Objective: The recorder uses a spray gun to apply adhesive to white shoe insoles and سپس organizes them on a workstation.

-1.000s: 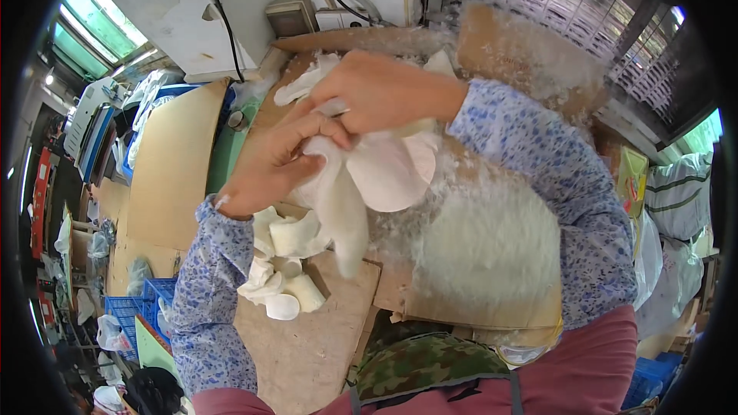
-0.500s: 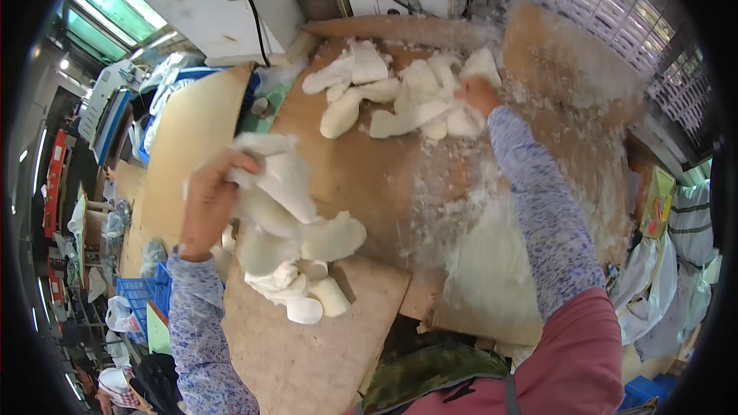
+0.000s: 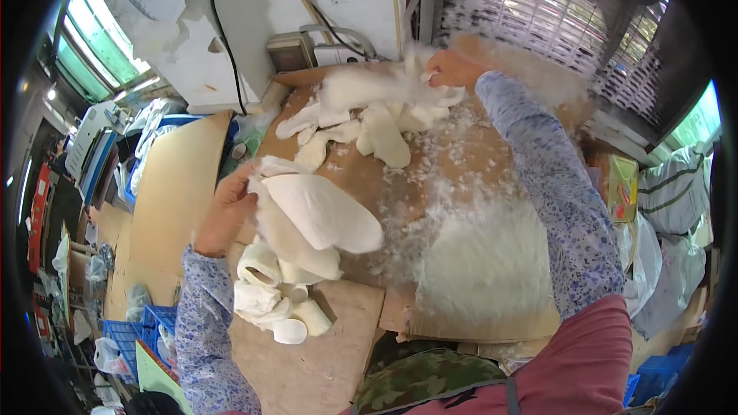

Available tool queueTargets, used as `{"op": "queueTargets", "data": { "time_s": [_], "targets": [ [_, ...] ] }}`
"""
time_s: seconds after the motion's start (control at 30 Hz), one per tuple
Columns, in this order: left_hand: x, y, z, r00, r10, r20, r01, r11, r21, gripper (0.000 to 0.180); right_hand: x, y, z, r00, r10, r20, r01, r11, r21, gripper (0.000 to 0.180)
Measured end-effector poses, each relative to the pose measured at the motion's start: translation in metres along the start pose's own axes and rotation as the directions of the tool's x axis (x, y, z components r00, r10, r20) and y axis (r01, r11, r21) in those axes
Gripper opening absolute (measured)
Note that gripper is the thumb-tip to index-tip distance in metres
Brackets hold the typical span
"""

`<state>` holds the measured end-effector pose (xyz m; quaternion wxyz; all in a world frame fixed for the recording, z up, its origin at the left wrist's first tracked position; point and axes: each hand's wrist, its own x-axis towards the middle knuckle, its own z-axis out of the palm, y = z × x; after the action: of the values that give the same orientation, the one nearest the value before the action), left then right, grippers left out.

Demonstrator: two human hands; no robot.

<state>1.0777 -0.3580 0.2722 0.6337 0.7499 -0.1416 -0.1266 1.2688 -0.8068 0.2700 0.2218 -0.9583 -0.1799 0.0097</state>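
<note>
My left hand [image 3: 227, 214] grips a bunch of flat white fabric pieces [image 3: 315, 219] at the left of a brown wooden worktable [image 3: 361, 177], just above a heap of rolled white pieces [image 3: 273, 303]. My right hand [image 3: 453, 69] reaches to the far side of the table and clutches a wad of white fluffy stuffing [image 3: 369, 86]. Below that wad lies a loose pile of flat white pieces [image 3: 361, 127]. Both forearms wear blue flowered sleeves.
White fluff [image 3: 477, 261] is scattered over the table's right half. A metal mesh screen [image 3: 530, 8] stands behind it. A grey electrical box [image 3: 290, 50] with a black cable sits at the back. Tan boards [image 3: 173, 184] and blue crates [image 3: 157, 323] lie left.
The hands, together on one white piece a second ago, have split. My left hand carried the pieces down left; my right hand stretched to the far pile and now grips stuffing.
</note>
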Motion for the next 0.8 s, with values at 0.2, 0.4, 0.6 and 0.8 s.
{"op": "queueTargets", "data": {
  "time_s": [0.2,0.4,0.6,0.8],
  "targets": [
    [-0.012,0.002,0.003,0.995,-0.002,0.101,-0.013,0.989,0.146,0.054,-0.022,-0.029,0.035,0.986,-0.165,-0.030,0.167,0.939,0.299,0.021],
    [-0.038,0.027,0.017,0.995,-0.056,0.079,0.045,0.989,0.139,0.049,-0.044,-0.082,0.020,0.975,-0.200,-0.095,0.216,0.953,0.212,0.026],
    [-0.034,0.028,0.027,0.996,-0.067,0.055,0.066,0.998,0.019,0.041,-0.029,-0.062,0.015,0.994,-0.103,0.021,0.074,0.536,-0.841,0.020],
    [-0.019,0.054,0.045,0.928,0.155,0.339,-0.241,0.944,0.227,0.045,-0.030,-0.130,0.013,0.918,-0.393,-0.041,0.380,0.906,-0.185,0.021]
  ]
}}
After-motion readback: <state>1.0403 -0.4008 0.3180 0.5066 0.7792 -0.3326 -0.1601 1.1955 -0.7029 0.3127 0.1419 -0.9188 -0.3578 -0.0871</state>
